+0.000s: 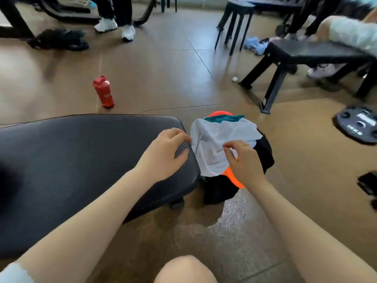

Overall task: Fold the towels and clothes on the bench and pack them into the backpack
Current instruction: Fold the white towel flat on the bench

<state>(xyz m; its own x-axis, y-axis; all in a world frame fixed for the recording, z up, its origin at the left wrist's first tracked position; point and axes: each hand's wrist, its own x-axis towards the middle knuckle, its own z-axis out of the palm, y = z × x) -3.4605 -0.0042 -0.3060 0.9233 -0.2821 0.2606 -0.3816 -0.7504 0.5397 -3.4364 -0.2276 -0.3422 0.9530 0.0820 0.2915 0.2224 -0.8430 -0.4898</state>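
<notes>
Pinching white cloth (216,148) with the right hand (244,160): thumb and forefinger closed on a fold near the cloth's middle, other fingers curled loosely. Left hand (165,154) rests on the right end of the padded bench (81,160), fingers curled over the pad edge and touching the cloth's left edge; can't tell if it actually grips the cloth.

White cloth is draped over the top of the backpack (263,158), which sits on the floor just right of the bench end. Backpack is black with orange trim (232,176) showing near side under the right wrist and again at the far rim. A teal garment (222,118) pokes out at the far side, partly under the white cloth. Can't tell how far the white cloth is inside.

Bench pad is dark, ribbed, nothing else lying on the part in view.

Rest of scene:
- red bottle (103,91) upright on the floor, far left of the backpack
- black weight plate (357,124) flat on the floor, right
- second black bench (306,64) far right, light blue cloth (255,44) on the floor beyond it
- black stool (234,23) far centre
- another person's legs in white sneakers (116,27) far left
- wearer's bare knee (183,270) at the near edge
</notes>
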